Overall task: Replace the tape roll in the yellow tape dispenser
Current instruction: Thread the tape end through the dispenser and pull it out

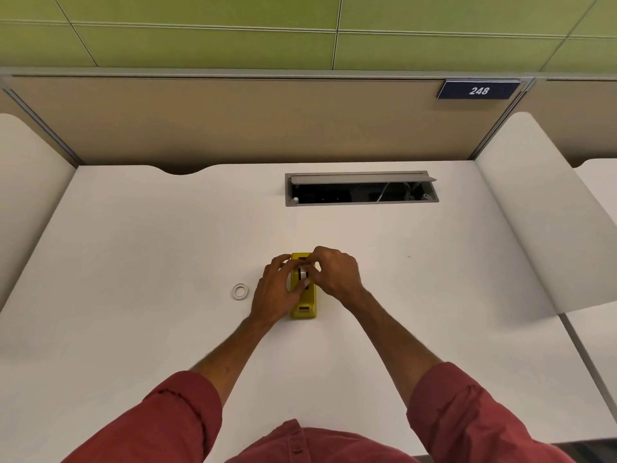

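Note:
The yellow tape dispenser (305, 304) lies lengthwise on the white desk (133, 248), its cutter end toward me. A white tape roll (303, 273) sits upright in its middle slot. My left hand (275, 294) grips the roll from the left side, while my right hand (334, 274) pinches it from the right and from above. Both hands cover much of the dispenser's body. A second, thin white ring (240, 291), a tape roll or bare core, lies flat on the desk a little left of my left hand.
An open grey cable hatch (362, 188) is set into the desk behind the dispenser. A beige partition with a "248" sign (479, 90) stands at the back. White side dividers (541, 212) flank the desk on both sides.

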`<state>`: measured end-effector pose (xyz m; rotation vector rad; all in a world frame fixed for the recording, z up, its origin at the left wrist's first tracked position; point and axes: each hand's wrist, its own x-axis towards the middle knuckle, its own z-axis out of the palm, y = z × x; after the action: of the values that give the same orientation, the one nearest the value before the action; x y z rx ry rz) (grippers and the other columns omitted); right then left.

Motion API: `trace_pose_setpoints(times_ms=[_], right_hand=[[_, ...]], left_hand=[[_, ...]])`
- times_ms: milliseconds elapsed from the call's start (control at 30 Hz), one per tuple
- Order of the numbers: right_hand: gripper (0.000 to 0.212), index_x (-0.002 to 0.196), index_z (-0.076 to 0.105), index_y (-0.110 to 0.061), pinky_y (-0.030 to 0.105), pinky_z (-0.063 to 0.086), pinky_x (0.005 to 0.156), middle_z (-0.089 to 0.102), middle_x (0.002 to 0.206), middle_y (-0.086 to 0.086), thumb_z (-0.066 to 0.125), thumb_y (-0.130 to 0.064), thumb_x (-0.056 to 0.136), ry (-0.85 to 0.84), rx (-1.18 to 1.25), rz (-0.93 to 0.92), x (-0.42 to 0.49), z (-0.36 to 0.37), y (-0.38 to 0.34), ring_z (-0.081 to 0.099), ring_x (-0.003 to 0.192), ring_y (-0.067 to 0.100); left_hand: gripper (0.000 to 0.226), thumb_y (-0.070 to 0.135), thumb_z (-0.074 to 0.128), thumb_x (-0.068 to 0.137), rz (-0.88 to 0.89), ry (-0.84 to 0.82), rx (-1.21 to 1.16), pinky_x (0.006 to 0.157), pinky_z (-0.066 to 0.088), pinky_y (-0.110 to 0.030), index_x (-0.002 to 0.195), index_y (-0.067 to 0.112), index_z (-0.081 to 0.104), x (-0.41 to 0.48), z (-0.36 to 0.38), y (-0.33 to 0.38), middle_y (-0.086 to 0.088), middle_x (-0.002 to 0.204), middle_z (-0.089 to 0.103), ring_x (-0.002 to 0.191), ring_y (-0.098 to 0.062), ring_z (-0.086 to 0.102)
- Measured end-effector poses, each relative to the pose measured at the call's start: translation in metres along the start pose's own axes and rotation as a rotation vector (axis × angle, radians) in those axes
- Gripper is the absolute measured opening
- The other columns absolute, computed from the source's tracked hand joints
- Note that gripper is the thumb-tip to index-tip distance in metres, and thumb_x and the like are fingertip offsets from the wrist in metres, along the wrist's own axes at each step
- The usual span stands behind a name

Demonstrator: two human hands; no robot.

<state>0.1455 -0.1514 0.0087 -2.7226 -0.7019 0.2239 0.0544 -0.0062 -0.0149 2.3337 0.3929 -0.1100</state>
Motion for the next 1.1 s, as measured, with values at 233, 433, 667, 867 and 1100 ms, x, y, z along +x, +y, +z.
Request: trace_pose_setpoints(times_ms=[233,433,667,867,1100], right_hand=[[0.019,0.109,0.080,-0.030,0.032,0.053,0.077,0.076,0.112,-0.011,0.074,-0.042,0.095,-0.036,0.069,-0.011,0.002,-0.003,0.003,0.073,0.099,0.018],[0.019,0.104,0.084,-0.029,0.027,0.041,0.072,0.081,0.108,-0.010,0.074,-0.043,0.096,-0.028,0.115,0.058,0.011,-0.006,0.002,0.074,0.099,0.018],[0.021,0.114,0.080,-0.031,0.027,0.038,0.067,0.073,0.112,-0.009,0.071,-0.041,0.098,0.047,-0.003,-0.142,-0.008,0.000,0.001,0.074,0.091,0.019],[0.020,0.109,0.085,-0.029,0.026,0.038,0.068,0.074,0.116,-0.012,0.068,-0.035,0.101,0.069,0.005,-0.106,-0.011,0.002,-0.003,0.074,0.095,0.018],[0.018,0.101,0.081,-0.021,0.034,0.044,0.060,0.072,0.106,-0.003,0.064,-0.023,0.101,0.069,-0.146,-0.246,-0.013,0.003,-0.003,0.073,0.085,0.026]], left_hand=[[0.050,0.039,0.065,0.105,0.029,-0.005,0.052,0.119,0.050,-0.044,0.153,0.028,0.055,0.001,0.001,0.000,0.004,0.166,0.042,0.151,-0.023,0.046],[0.054,0.036,0.069,0.103,0.032,-0.007,0.073,0.119,0.048,-0.043,0.154,0.027,0.054,0.003,0.001,-0.001,0.004,0.166,0.043,0.152,-0.024,0.045],[0.056,0.041,0.071,0.101,0.010,0.007,0.046,0.119,0.050,-0.046,0.153,0.028,0.055,0.003,0.001,0.000,0.004,0.164,0.046,0.149,-0.024,0.047],[0.055,0.044,0.071,0.101,0.002,0.016,0.060,0.120,0.049,-0.046,0.151,0.028,0.056,0.002,0.001,0.003,0.004,0.164,0.046,0.150,-0.023,0.046],[0.055,0.042,0.072,0.100,0.006,0.018,0.089,0.118,0.049,-0.046,0.151,0.027,0.056,0.002,-0.001,0.004,0.005,0.163,0.048,0.150,-0.023,0.046]])
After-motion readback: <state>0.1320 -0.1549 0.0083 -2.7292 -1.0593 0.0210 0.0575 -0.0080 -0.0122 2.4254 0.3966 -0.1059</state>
